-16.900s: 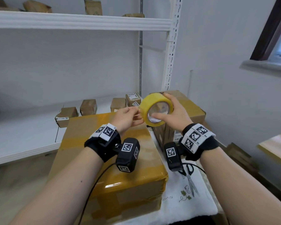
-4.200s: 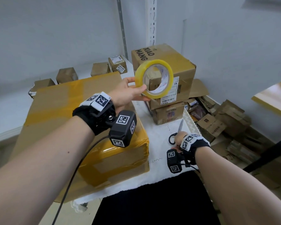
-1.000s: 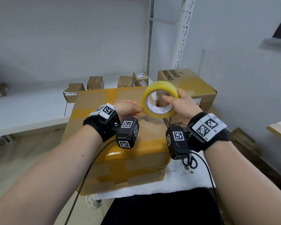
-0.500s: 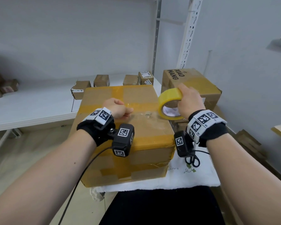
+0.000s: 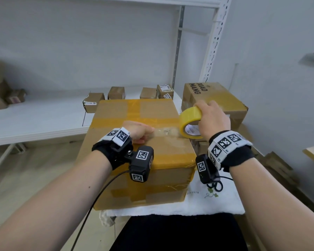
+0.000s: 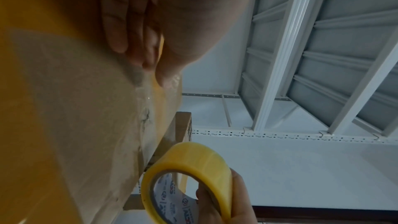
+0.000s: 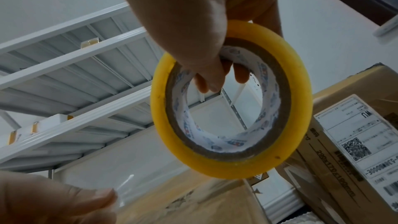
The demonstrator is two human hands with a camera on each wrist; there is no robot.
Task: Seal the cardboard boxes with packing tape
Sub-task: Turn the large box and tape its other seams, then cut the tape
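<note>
A large cardboard box banded with yellow tape sits in front of me on a white cloth. My left hand rests on the box top and pinches the free end of the tape. A clear tape strip runs rightward from it to the yellow tape roll. My right hand grips that roll at the box's right edge, fingers through the core. The right wrist view shows the tape roll edge-on, with the left hand low at the left. The left wrist view shows the tape roll beyond the box top.
A second box printed XIAO MANG stands to the right, just behind the roll. Scissors lie on the white cloth under my right wrist. Several small boxes sit on the white shelf behind. A shelf upright rises at the back right.
My right hand has lowered the roll and drawn it right to the box's right edge, lengthening the strip. My left hand has settled on the box top, still holding the tape end.
</note>
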